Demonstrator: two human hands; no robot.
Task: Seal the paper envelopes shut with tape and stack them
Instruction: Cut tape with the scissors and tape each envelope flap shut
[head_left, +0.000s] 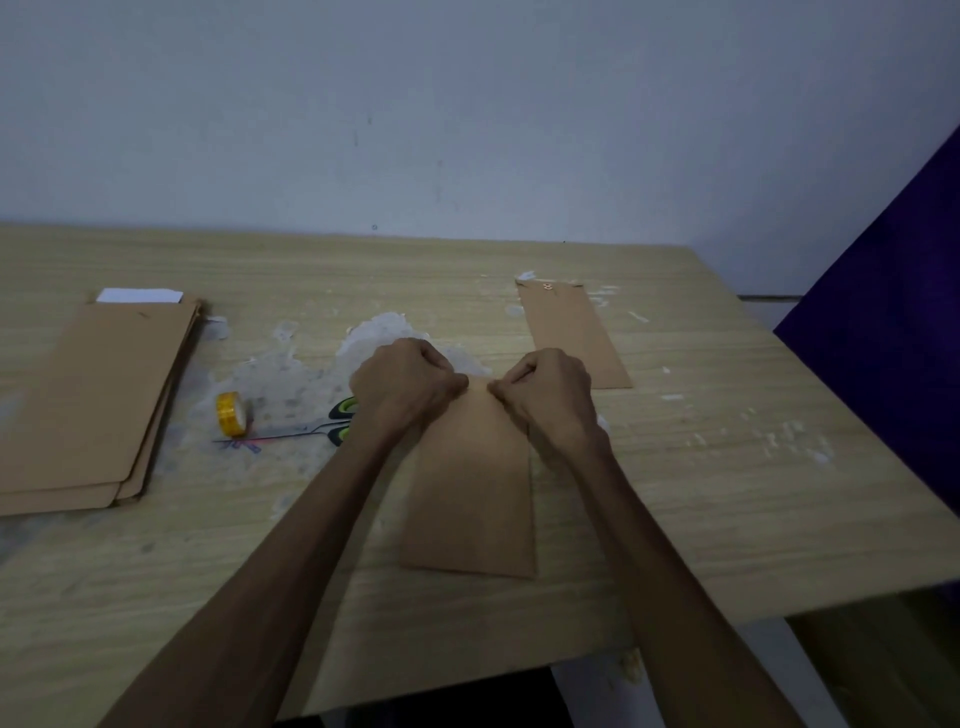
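Both hands, left hand (402, 382) & right hand (545, 392), fingers curled, pinch the top edge of 1 envelope (470, 493) at table centre; 1 sealed envelope (574, 335) lies far right, unsealed pile (96, 400) w/ tape roll (232, 414) waits left.

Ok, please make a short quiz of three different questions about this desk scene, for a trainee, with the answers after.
1. True or false: the roll of yellow tape lies to the right of the middle envelope.
2. Which part of the middle envelope do the left hand and the right hand work on? A) near end B) far end C) long side
3. Fill in: the scissors lie between the tape and the ____ hand.

Key: 1 false, it lies on the left, beside the envelope stack. 2 B, fingers curled at that end. 3 left.
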